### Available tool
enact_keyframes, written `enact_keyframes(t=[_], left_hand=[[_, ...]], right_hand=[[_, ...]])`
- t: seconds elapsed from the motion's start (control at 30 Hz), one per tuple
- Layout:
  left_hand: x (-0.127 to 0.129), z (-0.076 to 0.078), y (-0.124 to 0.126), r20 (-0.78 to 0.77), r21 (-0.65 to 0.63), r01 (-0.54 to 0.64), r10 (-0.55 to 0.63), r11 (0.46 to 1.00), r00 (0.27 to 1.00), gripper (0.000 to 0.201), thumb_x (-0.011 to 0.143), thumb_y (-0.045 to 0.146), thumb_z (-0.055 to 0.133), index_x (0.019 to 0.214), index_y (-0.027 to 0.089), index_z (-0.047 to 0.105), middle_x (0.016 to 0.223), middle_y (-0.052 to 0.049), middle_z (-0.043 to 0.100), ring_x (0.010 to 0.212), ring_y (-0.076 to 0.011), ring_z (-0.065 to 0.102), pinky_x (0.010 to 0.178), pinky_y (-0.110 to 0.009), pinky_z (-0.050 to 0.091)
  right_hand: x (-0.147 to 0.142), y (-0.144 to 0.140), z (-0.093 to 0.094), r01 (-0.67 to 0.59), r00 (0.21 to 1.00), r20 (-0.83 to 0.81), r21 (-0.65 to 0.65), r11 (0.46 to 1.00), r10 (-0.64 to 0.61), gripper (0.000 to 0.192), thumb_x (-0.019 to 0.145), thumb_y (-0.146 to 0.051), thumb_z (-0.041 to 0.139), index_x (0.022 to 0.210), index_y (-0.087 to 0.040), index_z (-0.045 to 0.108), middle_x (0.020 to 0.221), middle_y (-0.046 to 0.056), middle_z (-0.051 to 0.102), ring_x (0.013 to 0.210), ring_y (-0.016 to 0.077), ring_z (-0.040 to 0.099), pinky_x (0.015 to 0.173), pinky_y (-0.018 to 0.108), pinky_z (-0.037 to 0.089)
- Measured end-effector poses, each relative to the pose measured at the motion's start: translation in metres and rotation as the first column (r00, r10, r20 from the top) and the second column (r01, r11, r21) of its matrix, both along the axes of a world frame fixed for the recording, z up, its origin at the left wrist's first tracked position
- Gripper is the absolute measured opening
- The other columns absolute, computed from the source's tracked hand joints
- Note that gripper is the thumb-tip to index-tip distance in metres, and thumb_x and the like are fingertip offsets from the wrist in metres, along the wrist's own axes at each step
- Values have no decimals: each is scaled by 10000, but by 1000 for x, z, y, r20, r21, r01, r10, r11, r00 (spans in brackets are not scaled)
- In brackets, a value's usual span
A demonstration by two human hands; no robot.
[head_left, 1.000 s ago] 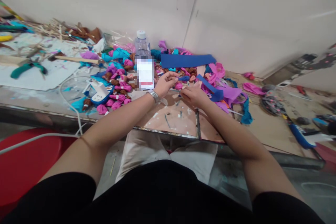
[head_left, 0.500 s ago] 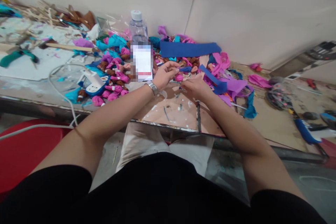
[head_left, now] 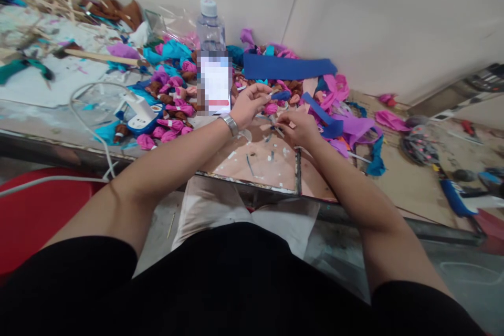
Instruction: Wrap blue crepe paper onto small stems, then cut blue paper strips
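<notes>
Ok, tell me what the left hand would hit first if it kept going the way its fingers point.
The left hand pinches a small blue piece, fingers pointing right. Straight on, likely the pink paper scraps first; depth is unclear.

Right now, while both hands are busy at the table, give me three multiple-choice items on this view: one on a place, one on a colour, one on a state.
1. Where does the water bottle stand?
A. behind the left hand, near the wall
B. on the red stool
C. at the table's front edge

2. What colour is the long flat strip by the wall?
A. yellow
B. dark blue
C. white

3. How is the left hand occupied?
A. flat and empty on the table
B. around the bottle
C. raised, fingers pinching a small blue piece

Answers:
1 A, the bottle rises beyond the hand among the pink and teal paper bundles.
2 B, it lies dark blue against the pale wall.
3 C, its grip closes on the blue piece, with the right hand close beside it over the table.
</notes>
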State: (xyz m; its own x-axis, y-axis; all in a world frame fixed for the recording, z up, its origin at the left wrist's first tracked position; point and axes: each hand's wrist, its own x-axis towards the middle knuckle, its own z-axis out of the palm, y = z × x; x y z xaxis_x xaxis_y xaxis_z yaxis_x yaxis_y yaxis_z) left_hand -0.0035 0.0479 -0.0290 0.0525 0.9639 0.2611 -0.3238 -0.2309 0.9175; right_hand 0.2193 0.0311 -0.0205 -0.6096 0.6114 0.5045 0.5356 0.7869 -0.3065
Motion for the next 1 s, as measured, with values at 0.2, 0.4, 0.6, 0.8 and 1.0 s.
enact_keyframes(t=[0.2, 0.4, 0.6, 0.8, 1.0], left_hand=[[1, 0, 1, -11, 19, -16, 16, 1000, 1000, 223, 839, 243, 816, 1015, 207, 685, 793, 3, 645, 749, -126, 679, 634, -224, 532], [1, -2, 2, 17, 35, 9, -10, 999, 1000, 229, 812, 237, 833, 992, 213, 694, 756, 4, 631, 679, -130, 640, 552, -220, 470], [3, -3, 2, 17, 22, 10, -10, 1000, 1000, 227, 810, 220, 833, 987, 214, 692, 757, -6, 623, 706, -150, 650, 562, -234, 465], [3, -3, 1, 21, 16, 25, -26, 1000, 999, 224, 809, 239, 839, 978, 213, 695, 741, 3, 625, 676, -134, 631, 559, -224, 457], [3, -2, 0, 26, -2, 30, -30, 1000, 999, 202, 831, 207, 819, 987, 207, 691, 736, 1, 620, 713, -151, 658, 602, -248, 487]], right_hand=[[0, -3, 0, -10, 1000, -25, 27, 1000, 11, 195, 990, -345, 637, 1012, -227, 791, 1002, 55, 831, 880, 215, 752, 812, 315, 549], [-1, -6, 1, -16, 1000, 19, 27, 1000, 16, 241, 1009, -326, 586, 1101, -218, 781, 1101, 90, 824, 971, 246, 763, 870, 348, 568], [-3, -7, 3, -27, 998, 64, 20, 999, 26, 239, 1009, -300, 562, 1082, -205, 769, 1040, 87, 815, 932, 233, 741, 881, 334, 543], [-3, -8, 5, -33, 997, 76, 8, 999, 32, 214, 979, -256, 571, 1047, -188, 762, 991, 92, 802, 888, 225, 716, 862, 322, 527], [-3, -5, 2, -41, 996, 81, -14, 999, 42, 202, 997, -273, 554, 1039, -197, 737, 1003, 92, 791, 873, 226, 694, 846, 326, 515]])
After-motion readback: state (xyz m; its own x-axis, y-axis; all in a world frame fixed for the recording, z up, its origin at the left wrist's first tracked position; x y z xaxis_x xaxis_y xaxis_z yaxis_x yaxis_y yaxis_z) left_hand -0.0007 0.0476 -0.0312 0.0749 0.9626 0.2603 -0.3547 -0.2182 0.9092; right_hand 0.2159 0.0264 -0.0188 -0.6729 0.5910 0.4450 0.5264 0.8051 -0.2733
